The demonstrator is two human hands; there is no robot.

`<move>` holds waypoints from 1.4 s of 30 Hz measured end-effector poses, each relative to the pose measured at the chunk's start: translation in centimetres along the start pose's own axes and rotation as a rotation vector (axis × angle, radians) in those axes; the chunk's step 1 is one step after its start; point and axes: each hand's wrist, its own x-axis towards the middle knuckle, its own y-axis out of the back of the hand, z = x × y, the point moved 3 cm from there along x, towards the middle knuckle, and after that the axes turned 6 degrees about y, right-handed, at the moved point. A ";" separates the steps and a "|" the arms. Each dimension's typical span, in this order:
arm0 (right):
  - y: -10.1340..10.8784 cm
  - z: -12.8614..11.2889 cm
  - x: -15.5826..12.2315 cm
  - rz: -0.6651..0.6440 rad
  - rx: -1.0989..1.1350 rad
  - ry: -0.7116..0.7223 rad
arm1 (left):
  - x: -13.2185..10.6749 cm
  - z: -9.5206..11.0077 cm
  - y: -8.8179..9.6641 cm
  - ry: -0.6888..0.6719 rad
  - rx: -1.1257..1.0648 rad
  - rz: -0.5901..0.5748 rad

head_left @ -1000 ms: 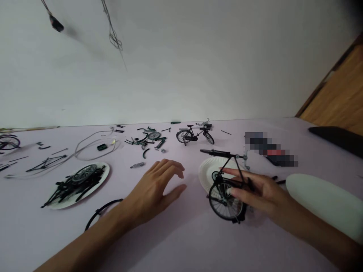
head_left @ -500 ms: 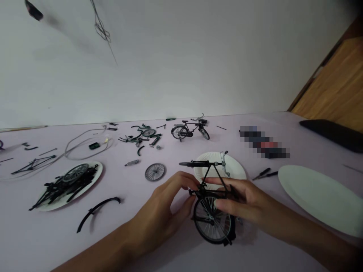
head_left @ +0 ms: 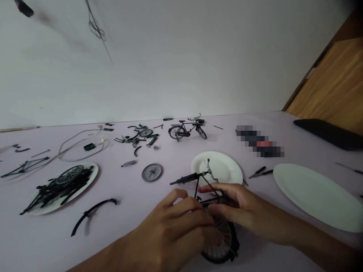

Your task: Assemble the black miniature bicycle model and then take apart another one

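Note:
A black model bicycle (head_left: 227, 247) is tilted between my two hands, low in the middle. Its spoked wheel with a black mudguard points toward me, and its silver handlebar stands up at the far end. My right hand (head_left: 245, 206) grips the frame from the right, thumb on the near side and fingers behind. My left hand (head_left: 181, 226) is closed over the left side of the wheel and frame; its fingertips are hidden from me. Behind the bicycle lies a white paper plate (head_left: 231, 170). A loose spoked wheel (head_left: 152, 172) rests on the table left of it.
At left, a plate (head_left: 95, 174) carries black bicycle parts, with a curved mudguard (head_left: 92, 214) nearer me. A finished model bicycle (head_left: 187, 131) stands near the wall among scattered parts (head_left: 138, 136). Screwdrivers (head_left: 261, 172) and a white oval-looking plate (head_left: 317, 196) lie at right.
My left hand has moved right and down, from pinching the bicycle's rear end to covering its wheel. The bicycle has turned and dropped slightly. The view has shifted a little.

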 end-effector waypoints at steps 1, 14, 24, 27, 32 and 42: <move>-0.1 0.0 -0.1 -0.003 -0.011 0.001 | 0.0 0.3 -0.1 -0.007 -0.010 -0.025; -0.3 -0.6 -0.8 -0.124 -0.014 -0.005 | -1.4 -6.9 3.0 0.685 -0.237 0.170; -0.3 -0.5 -0.7 -0.199 -0.118 -0.036 | -1.5 -6.6 1.1 0.681 -0.526 -0.139; -0.3 -0.8 -0.8 -0.154 -0.233 -0.018 | -1.5 -6.6 1.1 0.708 -0.517 -0.168; 0.3 -1.0 -0.8 -0.114 -0.320 -0.004 | -1.5 -7.0 0.6 0.745 -0.531 -0.182; 1.4 -0.4 -0.4 -0.117 -0.099 -0.029 | -1.2 -7.7 0.2 0.860 -0.550 -0.057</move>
